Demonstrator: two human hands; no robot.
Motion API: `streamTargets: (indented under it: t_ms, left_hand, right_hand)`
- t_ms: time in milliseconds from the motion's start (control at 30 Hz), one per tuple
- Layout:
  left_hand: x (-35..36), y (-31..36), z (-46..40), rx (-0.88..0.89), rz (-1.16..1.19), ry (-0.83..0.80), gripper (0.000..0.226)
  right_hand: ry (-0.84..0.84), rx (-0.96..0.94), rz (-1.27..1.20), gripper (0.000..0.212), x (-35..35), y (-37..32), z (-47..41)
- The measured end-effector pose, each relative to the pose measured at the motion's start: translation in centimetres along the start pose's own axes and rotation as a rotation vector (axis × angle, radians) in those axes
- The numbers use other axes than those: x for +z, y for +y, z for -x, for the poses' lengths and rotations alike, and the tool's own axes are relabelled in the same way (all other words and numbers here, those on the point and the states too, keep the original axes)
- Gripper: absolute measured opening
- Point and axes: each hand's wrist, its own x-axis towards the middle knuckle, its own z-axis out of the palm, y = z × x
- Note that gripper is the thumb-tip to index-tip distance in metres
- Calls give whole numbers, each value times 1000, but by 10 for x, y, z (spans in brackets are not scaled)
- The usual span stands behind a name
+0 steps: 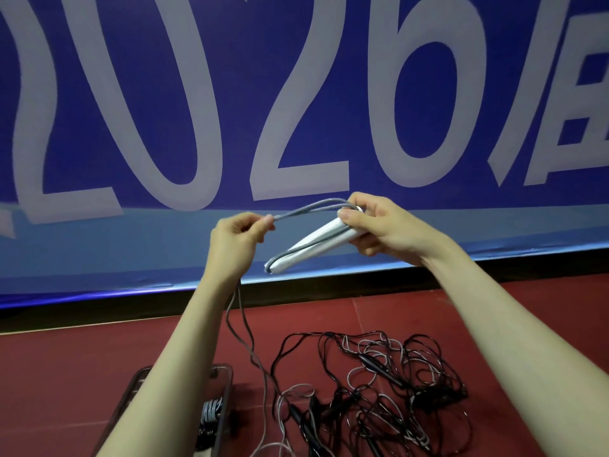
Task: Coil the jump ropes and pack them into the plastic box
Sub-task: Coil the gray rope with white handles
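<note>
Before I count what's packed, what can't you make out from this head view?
- Plastic box: the left forearm and bottom edge hide most of it; its contents can't be counted.
- Rope pile: too tangled to count ropes.
- White handles: the right hand hides their upper ends.

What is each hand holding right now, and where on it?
Right hand grips the white handles at their upper end; left hand pinches the grey cord.
</note>
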Motion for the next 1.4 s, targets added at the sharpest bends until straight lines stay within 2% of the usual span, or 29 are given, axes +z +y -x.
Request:
streamTargets:
  t_ms: [167, 233, 333, 533, 700, 800, 933, 1100, 1200, 1333, 1400]
  left_hand:
    - [23, -18, 16, -44, -40, -111, 18]
    - [31, -23, 16, -94, -55, -156, 17]
    - [39, -22, 18, -71, -126, -270, 24]
    - [54, -5, 39, 159, -264, -468, 34]
    - [58, 14, 48, 441, -614, -527, 26]
    - [54, 26, 45, 576, -636, -522, 18]
    - [40, 44, 37, 685, -613, -425, 17]
    - [17, 46, 23, 562, -620, -252, 15]
    - [17, 40, 20, 512, -528, -114, 12]
    - [24, 33, 26, 339, -506, -90, 14]
    - [24, 28, 28, 339, -537, -66, 15]
  right_hand:
    - [71, -41, -1, 15, 9, 3, -5]
    - [127, -46, -47, 12, 10, 8, -6]
    - [190, -59, -155, 11, 11, 13, -9]
    - [367, -55, -251, 14, 11, 32, -16]
    - [481, -107, -50, 15, 15, 38, -17]
    - [533, -161, 12, 15, 16, 33, -16]
    - [509, -235, 248, 15, 21, 27, -10]
    - [346, -240, 305, 18, 25, 20, -3]
    - [243, -244, 279, 17, 27, 14, -3]
    - [160, -212, 199, 18, 30, 8, -3]
    - [133, -184, 122, 18, 34, 8, -3]
